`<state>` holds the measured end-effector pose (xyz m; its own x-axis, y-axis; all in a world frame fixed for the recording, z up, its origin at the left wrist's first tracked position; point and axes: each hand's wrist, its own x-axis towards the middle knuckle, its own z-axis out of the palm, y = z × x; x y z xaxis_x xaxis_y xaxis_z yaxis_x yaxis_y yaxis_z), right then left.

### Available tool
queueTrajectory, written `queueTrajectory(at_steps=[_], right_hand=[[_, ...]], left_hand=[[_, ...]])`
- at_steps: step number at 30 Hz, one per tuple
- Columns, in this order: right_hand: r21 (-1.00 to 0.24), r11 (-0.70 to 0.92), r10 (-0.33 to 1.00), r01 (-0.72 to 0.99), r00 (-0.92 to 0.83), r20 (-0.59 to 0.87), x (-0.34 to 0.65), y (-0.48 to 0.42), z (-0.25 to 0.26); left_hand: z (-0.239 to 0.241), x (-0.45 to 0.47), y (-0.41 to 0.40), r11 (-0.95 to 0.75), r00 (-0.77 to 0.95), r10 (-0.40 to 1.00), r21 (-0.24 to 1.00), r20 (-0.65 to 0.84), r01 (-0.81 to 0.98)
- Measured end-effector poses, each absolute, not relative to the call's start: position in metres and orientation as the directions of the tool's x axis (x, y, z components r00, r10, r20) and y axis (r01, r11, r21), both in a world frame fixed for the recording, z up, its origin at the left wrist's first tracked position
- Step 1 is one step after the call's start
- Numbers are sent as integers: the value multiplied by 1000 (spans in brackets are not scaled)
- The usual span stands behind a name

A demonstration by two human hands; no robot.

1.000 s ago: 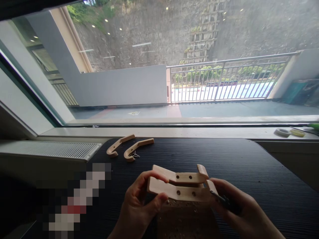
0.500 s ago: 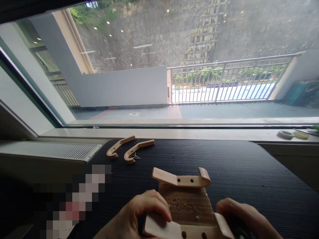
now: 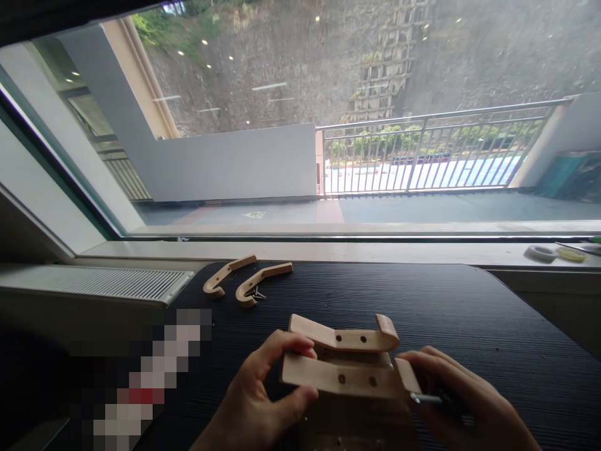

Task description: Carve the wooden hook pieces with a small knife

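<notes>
My left hand (image 3: 267,382) pinches the left end of a pale wooden hook (image 3: 323,374) between thumb and fingers. This hook lies across a brown wooden board (image 3: 357,419), with two dark screw holes along it. Just beyond it, a matching wooden hook (image 3: 319,332) sits at the board's far end. My right hand (image 3: 464,388) is closed around what looks like a screwdriver (image 3: 426,398); its metal shaft points left and its dark handle is mostly hidden in the palm. The fingertips of that hand touch the near hook's upturned right end.
Two more wooden hooks (image 3: 230,275) (image 3: 263,282) lie at the back left of the black table (image 3: 446,313), with several screws (image 3: 257,294) by one. Rolls of tape (image 3: 541,254) rest on the windowsill (image 3: 375,252). A white vented unit (image 3: 94,285) adjoins the table's left side.
The near hook has slid away from me along the board, close to the far hook. Both hands moved with it, and the screwdriver's shaft now shows.
</notes>
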<state>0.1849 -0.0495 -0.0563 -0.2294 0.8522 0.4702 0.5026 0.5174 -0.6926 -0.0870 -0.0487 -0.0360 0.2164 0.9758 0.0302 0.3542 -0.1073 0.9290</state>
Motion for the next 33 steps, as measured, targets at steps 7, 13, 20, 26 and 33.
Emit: queueTrajectory(at_steps=[7, 13, 20, 26, 33], right_hand=[[-671, 508, 825, 540, -82, 559, 181, -45, -72], [-681, 487, 829, 547, -44, 558, 179, -47, -74], [-554, 572, 795, 605, -242, 557, 187, -43, -76], [-568, 549, 800, 614, -189, 569, 185, -44, -88], [-552, 570, 801, 609, -263, 537, 187, -45, -81]], left_hand=[[-51, -76, -47, -133, -18, 989, 936, 147, 327], [-55, -74, -46, -119, -12, 992, 951, 127, 287], [-57, -76, -45, -110, 22, 994, 940, 109, 322], [-46, -77, -44, -59, 127, 992, 955, 23, 291], [-40, -77, -45, -33, 131, 991, 956, -5, 291]])
